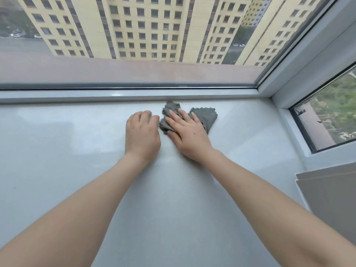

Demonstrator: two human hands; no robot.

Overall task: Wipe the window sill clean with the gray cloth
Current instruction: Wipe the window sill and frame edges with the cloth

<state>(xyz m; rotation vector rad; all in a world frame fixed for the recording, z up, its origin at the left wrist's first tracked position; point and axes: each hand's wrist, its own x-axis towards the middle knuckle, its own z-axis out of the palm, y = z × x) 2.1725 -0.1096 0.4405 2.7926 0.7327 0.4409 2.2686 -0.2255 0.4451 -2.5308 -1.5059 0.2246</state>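
Note:
A crumpled gray cloth (206, 116) lies on the wide, pale window sill (77, 160), close to the window frame. My right hand (187, 134) lies flat on the cloth with straight fingers, pressing it down and covering its middle. My left hand (142, 133) rests on the sill just left of the cloth, its fingers curled under and holding nothing; its fingertips nearly touch the cloth's left edge.
The lower window frame (125, 95) runs along the far edge of the sill. A second window (327, 116) and its frame close off the right side. A gray panel (329, 199) stands at the right front. Tall buildings show through the glass.

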